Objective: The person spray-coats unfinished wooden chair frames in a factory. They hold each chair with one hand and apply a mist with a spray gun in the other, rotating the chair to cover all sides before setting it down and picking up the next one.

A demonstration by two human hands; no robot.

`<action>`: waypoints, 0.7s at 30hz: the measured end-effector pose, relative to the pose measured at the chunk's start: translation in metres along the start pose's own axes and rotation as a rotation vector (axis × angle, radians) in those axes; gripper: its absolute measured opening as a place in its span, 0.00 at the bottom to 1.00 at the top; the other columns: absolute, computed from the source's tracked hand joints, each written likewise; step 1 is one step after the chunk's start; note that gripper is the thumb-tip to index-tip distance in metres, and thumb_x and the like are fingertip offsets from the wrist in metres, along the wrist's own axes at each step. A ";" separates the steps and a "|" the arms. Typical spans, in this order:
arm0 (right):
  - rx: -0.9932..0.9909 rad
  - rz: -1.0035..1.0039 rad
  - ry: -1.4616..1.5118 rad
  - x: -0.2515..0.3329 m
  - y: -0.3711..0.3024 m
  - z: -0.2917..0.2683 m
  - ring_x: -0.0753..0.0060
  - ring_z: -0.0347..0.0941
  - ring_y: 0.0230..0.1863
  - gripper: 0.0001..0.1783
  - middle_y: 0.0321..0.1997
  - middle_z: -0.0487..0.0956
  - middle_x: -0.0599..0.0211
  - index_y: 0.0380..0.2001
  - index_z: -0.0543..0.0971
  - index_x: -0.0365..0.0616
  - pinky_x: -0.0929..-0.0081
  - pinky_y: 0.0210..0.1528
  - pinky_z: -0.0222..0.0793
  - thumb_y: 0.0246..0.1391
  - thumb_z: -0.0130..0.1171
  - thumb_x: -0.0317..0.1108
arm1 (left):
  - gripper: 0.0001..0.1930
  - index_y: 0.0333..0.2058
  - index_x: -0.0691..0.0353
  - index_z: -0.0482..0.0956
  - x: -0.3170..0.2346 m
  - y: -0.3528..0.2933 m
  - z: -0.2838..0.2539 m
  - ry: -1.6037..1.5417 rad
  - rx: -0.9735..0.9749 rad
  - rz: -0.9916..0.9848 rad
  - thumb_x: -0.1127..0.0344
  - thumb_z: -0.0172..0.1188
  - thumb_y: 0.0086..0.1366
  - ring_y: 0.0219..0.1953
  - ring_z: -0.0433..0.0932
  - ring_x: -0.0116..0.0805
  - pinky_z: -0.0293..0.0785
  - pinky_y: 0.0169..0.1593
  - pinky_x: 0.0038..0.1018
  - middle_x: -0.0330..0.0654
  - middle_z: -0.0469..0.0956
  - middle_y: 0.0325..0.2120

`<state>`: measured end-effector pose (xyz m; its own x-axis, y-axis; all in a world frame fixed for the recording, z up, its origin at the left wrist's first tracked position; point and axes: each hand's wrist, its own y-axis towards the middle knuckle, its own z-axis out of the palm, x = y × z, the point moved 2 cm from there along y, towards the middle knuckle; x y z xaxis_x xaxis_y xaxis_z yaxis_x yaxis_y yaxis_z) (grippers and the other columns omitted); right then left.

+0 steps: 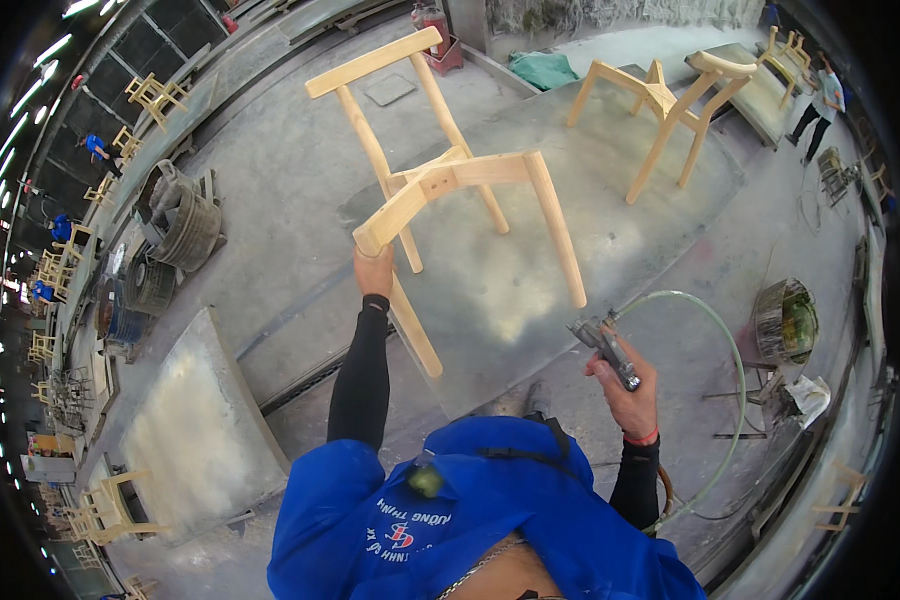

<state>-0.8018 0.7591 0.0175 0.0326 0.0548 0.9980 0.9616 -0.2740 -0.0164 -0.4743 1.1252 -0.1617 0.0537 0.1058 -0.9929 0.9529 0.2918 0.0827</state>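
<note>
A bare wooden chair frame point(435, 180), pale and seatless, is in front of me with its top rail at the far side. My left hand point(374, 272) grips it at the near left corner, where a leg meets the seat frame. In my right hand point(625, 388) is a metal spray gun point(604, 350), its front end toward the chair's near right leg and apart from it. A pale green hose point(727, 345) curves from the gun round to the right of my forearm. Some of the left fingers are hidden behind the wood.
A second chair frame point(660, 110) stands on the grey platform point(610, 245) at the far right. Barrels point(187, 225) stand at the left, a stained bucket point(785, 322) at the right. A pale slanted board point(205, 420) lies lower left. Another person point(825, 105) is at the far right.
</note>
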 end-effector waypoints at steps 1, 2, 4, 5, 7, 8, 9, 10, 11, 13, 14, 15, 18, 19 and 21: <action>-0.004 0.002 0.016 -0.003 0.002 0.003 0.76 0.78 0.42 0.27 0.40 0.83 0.65 0.65 0.75 0.34 0.75 0.47 0.76 0.64 0.66 0.27 | 0.18 0.48 0.67 0.74 -0.002 0.006 0.004 0.004 -0.005 0.014 0.70 0.68 0.61 0.23 0.81 0.32 0.78 0.26 0.29 0.43 0.81 0.33; -0.005 -0.005 0.043 -0.005 0.003 0.007 0.77 0.78 0.42 0.27 0.40 0.83 0.65 0.65 0.75 0.35 0.75 0.47 0.76 0.64 0.66 0.27 | 0.18 0.48 0.67 0.74 -0.002 0.011 0.007 0.014 -0.014 0.004 0.69 0.68 0.61 0.22 0.81 0.32 0.78 0.25 0.29 0.43 0.81 0.33; -0.003 -0.057 0.025 -0.008 0.010 0.018 0.77 0.78 0.41 0.27 0.40 0.83 0.65 0.66 0.76 0.36 0.75 0.46 0.76 0.64 0.66 0.27 | 0.18 0.47 0.67 0.74 -0.001 0.015 0.011 0.023 -0.034 0.007 0.69 0.68 0.61 0.21 0.80 0.32 0.78 0.24 0.29 0.43 0.80 0.32; 0.002 -0.088 0.036 -0.008 0.013 0.023 0.78 0.78 0.41 0.27 0.40 0.83 0.66 0.66 0.76 0.36 0.75 0.46 0.76 0.64 0.66 0.27 | 0.17 0.47 0.66 0.74 0.000 0.016 0.013 0.022 -0.045 0.020 0.70 0.68 0.61 0.21 0.79 0.32 0.78 0.23 0.29 0.42 0.80 0.32; 0.020 -0.108 -0.013 -0.007 0.017 0.033 0.78 0.77 0.40 0.28 0.40 0.83 0.66 0.66 0.75 0.36 0.75 0.45 0.77 0.65 0.66 0.28 | 0.16 0.46 0.66 0.74 0.002 0.016 0.014 0.016 -0.048 0.021 0.69 0.68 0.62 0.19 0.79 0.31 0.77 0.22 0.28 0.42 0.79 0.31; 0.031 -0.118 -0.031 -0.006 0.020 0.037 0.78 0.77 0.40 0.28 0.40 0.83 0.66 0.67 0.75 0.37 0.75 0.45 0.77 0.65 0.66 0.28 | 0.16 0.45 0.66 0.74 0.003 0.015 0.014 0.011 -0.040 0.008 0.69 0.68 0.62 0.19 0.78 0.31 0.77 0.22 0.28 0.42 0.79 0.30; 0.020 -0.091 0.014 -0.007 0.022 0.041 0.79 0.77 0.40 0.28 0.40 0.83 0.67 0.67 0.75 0.37 0.75 0.45 0.77 0.65 0.66 0.29 | 0.16 0.45 0.66 0.74 0.005 0.014 0.014 0.007 -0.033 -0.004 0.69 0.68 0.62 0.18 0.78 0.31 0.76 0.22 0.28 0.42 0.80 0.30; 0.011 -0.064 0.059 -0.007 0.023 0.044 0.79 0.77 0.40 0.28 0.40 0.83 0.67 0.67 0.75 0.37 0.75 0.45 0.78 0.66 0.66 0.29 | 0.17 0.45 0.67 0.74 0.005 0.012 0.014 0.021 -0.034 0.002 0.68 0.69 0.61 0.19 0.79 0.32 0.78 0.23 0.29 0.44 0.80 0.31; 0.003 -0.036 0.103 -0.008 0.024 0.046 0.79 0.77 0.40 0.28 0.40 0.83 0.67 0.67 0.74 0.37 0.75 0.45 0.78 0.66 0.66 0.30 | 0.18 0.45 0.69 0.74 0.006 0.010 0.013 0.036 -0.036 0.007 0.67 0.69 0.61 0.21 0.80 0.33 0.79 0.23 0.29 0.45 0.80 0.32; -0.031 -0.048 0.061 -0.009 0.026 0.046 0.79 0.77 0.41 0.28 0.41 0.83 0.67 0.68 0.74 0.37 0.75 0.45 0.79 0.66 0.66 0.30 | 0.20 0.46 0.70 0.73 0.007 0.005 0.014 0.050 -0.036 0.022 0.65 0.70 0.62 0.21 0.81 0.33 0.80 0.24 0.29 0.46 0.80 0.32; -0.059 -0.057 0.044 -0.010 0.026 0.043 0.80 0.77 0.41 0.28 0.41 0.83 0.67 0.68 0.74 0.38 0.75 0.44 0.79 0.66 0.65 0.30 | 0.20 0.46 0.69 0.74 0.007 0.001 0.015 0.049 -0.033 0.034 0.62 0.70 0.63 0.21 0.80 0.33 0.80 0.24 0.29 0.46 0.80 0.32; -0.060 -0.059 0.037 -0.009 0.026 0.042 0.80 0.77 0.41 0.28 0.41 0.83 0.67 0.68 0.74 0.37 0.76 0.45 0.79 0.66 0.65 0.29 | 0.21 0.46 0.69 0.74 0.007 -0.002 0.016 0.039 -0.019 0.043 0.60 0.71 0.64 0.20 0.80 0.33 0.80 0.25 0.29 0.46 0.80 0.33; -0.097 -0.068 0.009 -0.009 0.020 0.033 0.79 0.77 0.41 0.28 0.42 0.83 0.67 0.67 0.74 0.37 0.76 0.45 0.77 0.66 0.65 0.29 | 0.25 0.51 0.69 0.74 0.012 -0.011 0.018 -0.037 -0.045 -0.075 0.52 0.66 0.70 0.19 0.79 0.32 0.79 0.25 0.29 0.44 0.80 0.32; -0.104 -0.067 -0.012 -0.009 0.017 0.029 0.79 0.77 0.41 0.28 0.42 0.83 0.66 0.67 0.74 0.36 0.77 0.46 0.77 0.66 0.65 0.28 | 0.26 0.54 0.69 0.73 0.011 -0.013 0.019 -0.048 -0.054 -0.027 0.51 0.63 0.71 0.22 0.81 0.34 0.79 0.26 0.29 0.46 0.80 0.35; -0.102 -0.054 -0.047 -0.009 0.007 0.022 0.78 0.78 0.41 0.28 0.41 0.83 0.66 0.66 0.75 0.36 0.77 0.46 0.76 0.65 0.66 0.28 | 0.28 0.60 0.68 0.71 0.011 -0.018 0.020 -0.089 -0.060 0.039 0.48 0.58 0.75 0.30 0.84 0.37 0.79 0.27 0.28 0.49 0.81 0.42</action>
<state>-0.7894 0.7780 0.0073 -0.0034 0.1159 0.9933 0.9296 -0.3657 0.0458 -0.4852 1.1016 -0.1757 0.1190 0.0341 -0.9923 0.9302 0.3456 0.1234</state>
